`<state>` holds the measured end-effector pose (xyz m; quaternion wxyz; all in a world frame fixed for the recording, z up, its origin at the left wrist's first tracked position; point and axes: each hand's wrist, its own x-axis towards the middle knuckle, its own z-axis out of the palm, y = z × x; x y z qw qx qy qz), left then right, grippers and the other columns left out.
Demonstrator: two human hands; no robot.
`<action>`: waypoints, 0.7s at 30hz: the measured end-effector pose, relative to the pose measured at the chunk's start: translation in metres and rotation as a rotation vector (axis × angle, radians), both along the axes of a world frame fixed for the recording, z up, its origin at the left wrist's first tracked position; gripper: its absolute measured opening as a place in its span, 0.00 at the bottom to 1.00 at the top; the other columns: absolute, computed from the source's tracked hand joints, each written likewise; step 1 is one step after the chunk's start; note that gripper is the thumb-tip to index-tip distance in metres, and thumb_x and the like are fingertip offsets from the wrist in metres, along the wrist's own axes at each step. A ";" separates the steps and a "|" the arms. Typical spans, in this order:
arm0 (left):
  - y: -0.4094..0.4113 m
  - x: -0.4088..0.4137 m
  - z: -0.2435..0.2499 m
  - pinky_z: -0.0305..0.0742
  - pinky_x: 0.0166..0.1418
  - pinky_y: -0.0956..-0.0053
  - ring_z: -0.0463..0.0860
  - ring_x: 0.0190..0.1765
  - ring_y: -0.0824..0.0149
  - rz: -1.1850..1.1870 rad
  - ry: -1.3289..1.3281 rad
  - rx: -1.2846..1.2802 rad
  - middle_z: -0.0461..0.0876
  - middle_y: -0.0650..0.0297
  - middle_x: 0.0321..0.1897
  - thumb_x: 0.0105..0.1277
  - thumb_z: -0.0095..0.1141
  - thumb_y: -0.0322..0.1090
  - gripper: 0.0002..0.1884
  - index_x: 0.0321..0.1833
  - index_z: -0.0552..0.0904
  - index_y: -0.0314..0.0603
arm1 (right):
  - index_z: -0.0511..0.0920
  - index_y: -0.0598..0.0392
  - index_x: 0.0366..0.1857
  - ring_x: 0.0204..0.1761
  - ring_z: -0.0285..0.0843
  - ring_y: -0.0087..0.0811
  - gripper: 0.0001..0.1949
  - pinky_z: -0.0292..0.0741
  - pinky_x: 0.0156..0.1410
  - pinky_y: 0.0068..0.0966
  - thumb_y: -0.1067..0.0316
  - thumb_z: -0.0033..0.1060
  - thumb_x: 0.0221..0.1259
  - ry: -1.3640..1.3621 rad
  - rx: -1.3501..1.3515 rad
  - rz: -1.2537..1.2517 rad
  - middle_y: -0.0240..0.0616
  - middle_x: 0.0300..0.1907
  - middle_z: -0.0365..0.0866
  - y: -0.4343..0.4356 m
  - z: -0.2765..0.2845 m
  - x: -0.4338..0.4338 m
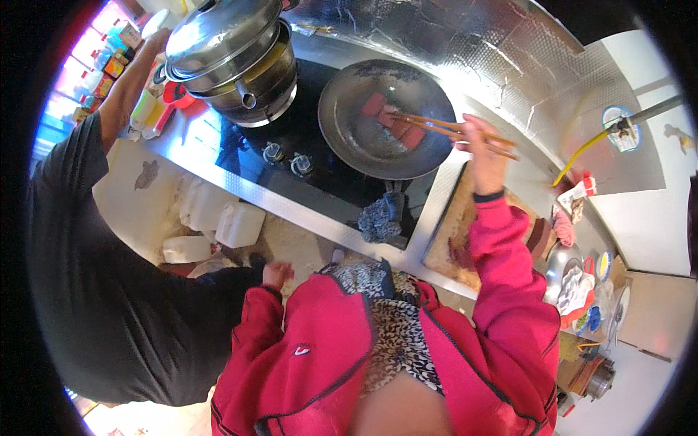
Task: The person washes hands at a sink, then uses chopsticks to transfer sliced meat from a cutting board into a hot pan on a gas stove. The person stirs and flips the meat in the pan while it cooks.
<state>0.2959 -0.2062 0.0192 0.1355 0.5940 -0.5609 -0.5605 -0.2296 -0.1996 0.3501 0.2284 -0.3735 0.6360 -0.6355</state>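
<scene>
My right hand (482, 155) grips a pair of wooden chopsticks (436, 126) above the right side of a dark wok (349, 131). The chopstick tips meet several dark red slabs of food (409, 136) lying on the wok's shiny bottom. Whether the tips pinch a piece cannot be told. The wok sits on a black glass gas hob (322, 196), its cloth-wrapped handle (379, 218) pointing towards me. Low at my left side hangs my left hand (278, 274), away from the hob; its fingers are blurred and I see nothing in it.
A person in a black shirt (125, 305) stands close on my left, one arm stretched past a lidded steel pot (240, 92). Sauce bottles (103, 82) and a red ladle (177, 97) lie beyond. To the right are a cutting board (455, 223) and a yellow hose (581, 152).
</scene>
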 end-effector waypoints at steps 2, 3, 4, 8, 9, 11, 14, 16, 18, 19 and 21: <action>-0.036 -0.035 0.057 0.70 0.28 0.75 0.76 0.26 0.74 -0.019 0.099 -0.084 0.79 0.68 0.22 0.71 0.51 0.38 0.13 0.32 0.82 0.39 | 0.77 0.64 0.52 0.36 0.83 0.28 0.18 0.80 0.40 0.21 0.59 0.55 0.69 0.022 -0.076 -0.113 0.44 0.40 0.84 0.033 0.012 -0.011; -0.061 -0.056 0.082 0.69 0.31 0.78 0.75 0.28 0.76 -0.085 0.196 -0.158 0.79 0.69 0.24 0.70 0.53 0.38 0.12 0.34 0.82 0.39 | 0.76 0.64 0.53 0.37 0.83 0.29 0.18 0.80 0.42 0.22 0.59 0.53 0.70 0.021 -0.060 -0.192 0.45 0.40 0.83 0.052 0.016 -0.017; -0.084 -0.082 0.102 0.69 0.33 0.80 0.74 0.28 0.77 -0.057 0.230 -0.248 0.78 0.70 0.26 0.70 0.54 0.36 0.09 0.37 0.83 0.39 | 0.77 0.65 0.51 0.38 0.82 0.30 0.18 0.80 0.43 0.23 0.58 0.53 0.70 -0.023 -0.051 -0.290 0.45 0.40 0.83 0.071 0.019 -0.024; -0.149 -0.170 0.139 0.74 0.38 0.77 0.77 0.32 0.74 0.017 0.147 -0.530 0.81 0.67 0.30 0.60 0.67 0.34 0.17 0.49 0.81 0.35 | 0.76 0.66 0.49 0.38 0.82 0.32 0.17 0.80 0.42 0.24 0.61 0.56 0.68 -0.083 -0.144 -0.524 0.45 0.38 0.82 0.155 0.018 -0.040; -0.160 -0.186 0.138 0.76 0.42 0.72 0.80 0.34 0.67 -0.033 -0.099 -0.695 0.83 0.61 0.32 0.58 0.69 0.38 0.21 0.51 0.81 0.34 | 0.76 0.66 0.49 0.37 0.81 0.32 0.16 0.79 0.39 0.24 0.62 0.57 0.67 -0.054 -0.144 -0.536 0.46 0.38 0.82 0.178 0.019 -0.044; -0.173 -0.210 0.128 0.76 0.51 0.62 0.82 0.45 0.54 -0.079 -0.342 -0.805 0.83 0.50 0.43 0.54 0.71 0.48 0.28 0.52 0.81 0.35 | 0.75 0.67 0.48 0.32 0.80 0.31 0.16 0.79 0.36 0.24 0.62 0.58 0.67 -0.066 -0.240 -0.633 0.47 0.37 0.82 0.221 0.012 -0.044; -0.183 -0.226 0.108 0.74 0.58 0.57 0.77 0.56 0.45 -0.094 -0.579 -0.835 0.76 0.44 0.52 0.50 0.70 0.56 0.32 0.53 0.80 0.41 | 0.76 0.66 0.51 0.33 0.80 0.29 0.17 0.79 0.39 0.24 0.61 0.54 0.70 -0.026 -0.068 -0.788 0.44 0.37 0.82 0.283 0.003 -0.027; -0.187 -0.226 0.098 0.74 0.56 0.57 0.77 0.54 0.46 -0.030 -0.535 -0.823 0.74 0.46 0.54 0.50 0.72 0.50 0.27 0.50 0.82 0.45 | 0.76 0.66 0.51 0.33 0.81 0.28 0.18 0.80 0.40 0.24 0.60 0.54 0.70 0.027 0.018 -0.872 0.44 0.35 0.82 0.306 -0.006 -0.015; -0.193 -0.224 0.090 0.74 0.56 0.58 0.77 0.53 0.46 -0.010 -0.518 -0.761 0.74 0.46 0.52 0.52 0.71 0.46 0.24 0.49 0.81 0.44 | 0.77 0.66 0.51 0.33 0.82 0.28 0.17 0.81 0.39 0.24 0.61 0.55 0.69 0.047 0.078 -0.903 0.42 0.35 0.82 0.321 -0.016 -0.003; -0.194 -0.225 0.085 0.74 0.55 0.58 0.78 0.51 0.46 0.003 -0.492 -0.785 0.76 0.47 0.49 0.51 0.71 0.47 0.23 0.47 0.82 0.44 | 0.77 0.66 0.50 0.33 0.82 0.28 0.17 0.82 0.39 0.23 0.61 0.55 0.69 0.062 0.103 -0.896 0.42 0.35 0.82 0.324 -0.022 0.002; -0.196 -0.224 0.079 0.74 0.52 0.59 0.79 0.46 0.48 0.043 -0.485 -0.834 0.79 0.48 0.41 0.51 0.71 0.47 0.21 0.43 0.83 0.44 | 0.78 0.66 0.49 0.34 0.83 0.28 0.16 0.82 0.38 0.23 0.62 0.57 0.69 0.032 0.133 -0.906 0.42 0.36 0.83 0.327 -0.035 0.015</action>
